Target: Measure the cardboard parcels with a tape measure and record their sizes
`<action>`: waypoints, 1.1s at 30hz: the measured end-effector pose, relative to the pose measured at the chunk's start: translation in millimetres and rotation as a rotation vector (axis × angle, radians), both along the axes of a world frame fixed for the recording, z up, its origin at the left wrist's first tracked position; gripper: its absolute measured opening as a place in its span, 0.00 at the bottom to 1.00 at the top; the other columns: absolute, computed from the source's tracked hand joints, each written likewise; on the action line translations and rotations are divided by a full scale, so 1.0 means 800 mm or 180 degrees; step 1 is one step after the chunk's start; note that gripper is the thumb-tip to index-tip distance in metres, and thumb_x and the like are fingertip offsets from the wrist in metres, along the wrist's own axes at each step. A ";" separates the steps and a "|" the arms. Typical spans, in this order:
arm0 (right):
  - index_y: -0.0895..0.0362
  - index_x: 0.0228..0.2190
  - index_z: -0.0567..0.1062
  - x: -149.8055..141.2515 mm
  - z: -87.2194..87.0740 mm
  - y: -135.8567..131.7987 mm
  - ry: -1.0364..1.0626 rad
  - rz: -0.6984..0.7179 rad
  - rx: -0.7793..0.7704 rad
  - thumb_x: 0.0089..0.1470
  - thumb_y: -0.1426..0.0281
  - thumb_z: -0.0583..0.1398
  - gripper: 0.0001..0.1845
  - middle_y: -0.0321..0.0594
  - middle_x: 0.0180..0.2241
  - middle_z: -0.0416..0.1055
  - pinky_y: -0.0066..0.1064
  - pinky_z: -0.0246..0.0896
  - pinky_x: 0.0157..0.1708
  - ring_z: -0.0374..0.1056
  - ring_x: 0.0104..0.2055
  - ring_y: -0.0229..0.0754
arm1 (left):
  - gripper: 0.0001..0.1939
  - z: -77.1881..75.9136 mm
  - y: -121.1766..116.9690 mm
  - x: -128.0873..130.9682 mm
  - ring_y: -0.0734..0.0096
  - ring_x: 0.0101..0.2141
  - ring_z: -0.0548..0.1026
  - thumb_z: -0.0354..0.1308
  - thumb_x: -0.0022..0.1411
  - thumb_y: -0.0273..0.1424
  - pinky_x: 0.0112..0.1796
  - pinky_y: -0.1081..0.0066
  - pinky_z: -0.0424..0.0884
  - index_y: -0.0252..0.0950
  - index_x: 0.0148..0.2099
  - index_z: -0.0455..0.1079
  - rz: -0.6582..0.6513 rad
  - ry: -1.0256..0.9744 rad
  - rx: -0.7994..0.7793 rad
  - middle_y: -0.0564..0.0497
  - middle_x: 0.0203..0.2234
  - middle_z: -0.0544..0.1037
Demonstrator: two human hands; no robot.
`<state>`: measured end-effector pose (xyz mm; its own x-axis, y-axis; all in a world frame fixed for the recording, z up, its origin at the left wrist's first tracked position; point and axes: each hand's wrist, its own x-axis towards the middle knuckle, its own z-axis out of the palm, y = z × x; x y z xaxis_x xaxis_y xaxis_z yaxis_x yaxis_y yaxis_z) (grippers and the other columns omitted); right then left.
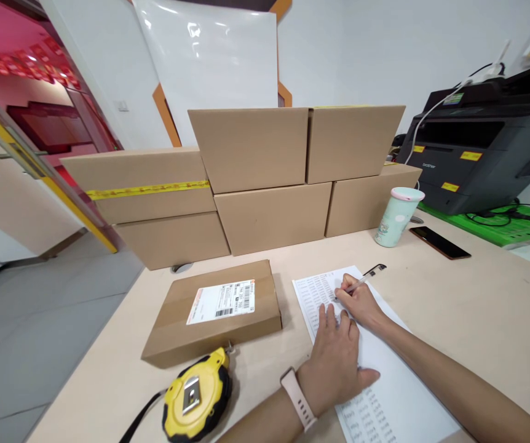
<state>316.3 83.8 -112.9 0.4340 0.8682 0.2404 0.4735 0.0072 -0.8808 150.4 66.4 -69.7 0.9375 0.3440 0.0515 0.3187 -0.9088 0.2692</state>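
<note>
My right hand [361, 301] is closed around a pen [367, 276], its tip touching a printed sheet of paper [398, 394] covered in small rows of text. My left hand [336, 363] lies flat on the same sheet with its fingers stretched out, pinning it to the table; a pale pink watch band is on that wrist. Left of the sheet lies a flat cardboard parcel [173, 326] with a white shipping label [222, 301]. A yellow tape measure [195, 397] sits at the parcel's near corner.
Several larger cardboard boxes [265, 178] are stacked along the back of the beige table [486, 307], one with yellow tape. A mint cup [398, 216] and a dark phone [439, 242] stand right of them. A black printer [481, 154] sits on a green mat at far right.
</note>
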 end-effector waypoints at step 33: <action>0.52 0.18 0.55 0.002 -0.002 0.001 0.0041 -0.0114 0.0025 0.45 0.72 0.56 0.12 0.26 0.17 0.50 0.27 0.44 0.21 0.48 0.20 0.34 | 0.47 -0.004 0.000 0.001 0.32 0.61 0.49 0.34 0.61 0.57 0.61 0.42 0.41 0.18 0.61 0.57 -0.0013 0.0013 0.0140 0.27 0.59 0.61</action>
<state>317.9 84.3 -114.8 0.4678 0.8502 0.2414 0.4622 -0.0026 -0.8868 150.9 66.5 -72.8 0.9391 0.3378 0.0627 0.3161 -0.9210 0.2276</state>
